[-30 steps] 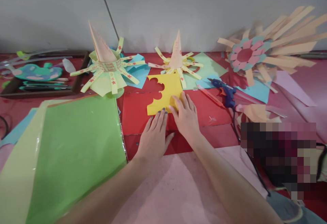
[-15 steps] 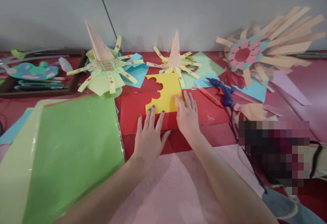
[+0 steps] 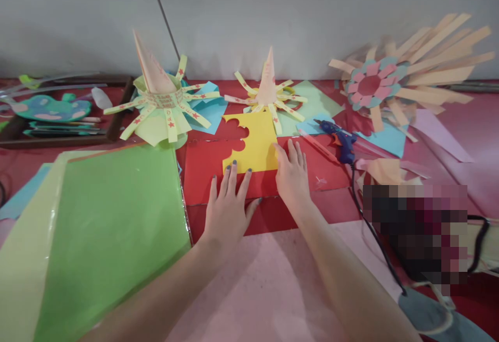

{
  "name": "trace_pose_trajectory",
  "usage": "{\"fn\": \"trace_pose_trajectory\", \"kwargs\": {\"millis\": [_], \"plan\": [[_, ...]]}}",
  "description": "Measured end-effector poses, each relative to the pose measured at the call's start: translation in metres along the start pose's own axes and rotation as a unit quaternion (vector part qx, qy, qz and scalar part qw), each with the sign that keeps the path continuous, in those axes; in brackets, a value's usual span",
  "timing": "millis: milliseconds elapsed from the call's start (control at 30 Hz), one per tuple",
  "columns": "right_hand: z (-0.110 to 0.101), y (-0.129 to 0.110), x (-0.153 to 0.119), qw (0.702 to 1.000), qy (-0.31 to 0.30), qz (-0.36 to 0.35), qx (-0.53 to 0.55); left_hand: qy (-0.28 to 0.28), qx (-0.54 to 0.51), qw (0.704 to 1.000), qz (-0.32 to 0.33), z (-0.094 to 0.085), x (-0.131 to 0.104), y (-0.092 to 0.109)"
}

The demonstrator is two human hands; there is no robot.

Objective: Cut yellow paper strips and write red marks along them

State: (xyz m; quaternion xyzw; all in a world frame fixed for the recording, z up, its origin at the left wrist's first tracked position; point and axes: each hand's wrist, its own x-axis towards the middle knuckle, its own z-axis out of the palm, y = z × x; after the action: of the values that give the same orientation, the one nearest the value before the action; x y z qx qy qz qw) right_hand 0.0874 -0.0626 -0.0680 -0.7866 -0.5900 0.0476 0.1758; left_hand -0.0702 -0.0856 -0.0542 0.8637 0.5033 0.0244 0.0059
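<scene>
A sheet of yellow paper [image 3: 259, 136], with a scalloped curve cut from its left side, lies on a red sheet [image 3: 205, 175]. My left hand [image 3: 228, 207] rests flat, fingers spread, its fingertips touching the paper's lower left edge. At the paper's right edge is my right hand [image 3: 293, 175], palm down with its fingers loosely stretched out and the thumb by the edge. Neither hand grips anything that I can see. Just behind the yellow sheet stands a small paper cone with printed strips [image 3: 267, 84].
Green paper in a clear sleeve [image 3: 125, 227] lies to the left. Farther back are a larger cone with strips [image 3: 158, 90] and a tray of tools [image 3: 117, 123]. On the right are a blue glue gun [image 3: 341, 142] with a black cord and a paper-strip flower [image 3: 368, 84].
My right hand has slid slightly right, from over the yellow paper to its right edge. The left hand and the paper stay in place.
</scene>
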Motion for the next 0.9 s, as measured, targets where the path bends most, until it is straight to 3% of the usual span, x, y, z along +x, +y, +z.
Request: {"fn": "trace_pose_trajectory", "kwargs": {"millis": [400, 900], "plan": [[-0.0001, -0.0047, -0.0012, 0.999, 0.016, -0.041, 0.014, 0.018, -0.02, 0.999, 0.018, -0.003, 0.0046, -0.0069], [0.0013, -0.0053, -0.0012, 0.999, 0.019, -0.031, 0.01, 0.015, 0.012, 1.0, 0.005, -0.0035, -0.0012, -0.0009]]}}
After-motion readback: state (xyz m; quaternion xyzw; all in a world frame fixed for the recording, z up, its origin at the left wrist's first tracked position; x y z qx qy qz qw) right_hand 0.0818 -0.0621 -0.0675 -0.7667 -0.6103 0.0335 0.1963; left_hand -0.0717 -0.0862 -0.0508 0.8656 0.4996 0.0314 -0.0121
